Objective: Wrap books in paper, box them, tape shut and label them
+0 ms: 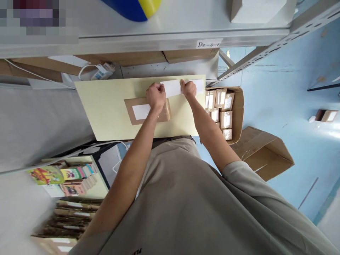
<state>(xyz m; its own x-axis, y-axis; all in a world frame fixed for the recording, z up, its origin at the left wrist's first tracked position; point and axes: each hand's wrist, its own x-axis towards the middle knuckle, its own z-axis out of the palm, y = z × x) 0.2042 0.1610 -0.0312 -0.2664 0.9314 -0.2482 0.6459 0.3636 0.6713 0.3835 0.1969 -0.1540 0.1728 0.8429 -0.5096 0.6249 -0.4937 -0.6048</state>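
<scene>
A strip of white labels (171, 88) stretches between my two hands, above the far edge of a pale yellow board (106, 109). My left hand (156, 96) is closed, pinching the strip's left end. Further right, my right hand (189, 88) is also closed, with thumb and fingers gripping the strip; more white paper (199, 86) shows on its far side. Below my left hand lies a brown cardboard package (163, 116) on the board. It bears a white label (140, 112), and my left hand and wrist cover part of it.
Overhead runs a grey metal shelf (148, 44) tagged D3-4-1. Right of the board stands an open carton (237, 115) holding several small labelled boxes, with an open cardboard box (265, 152) beside it. Books (75, 173) and stacked packages (71, 219) are at lower left. A white cable (39, 76) trails at the left.
</scene>
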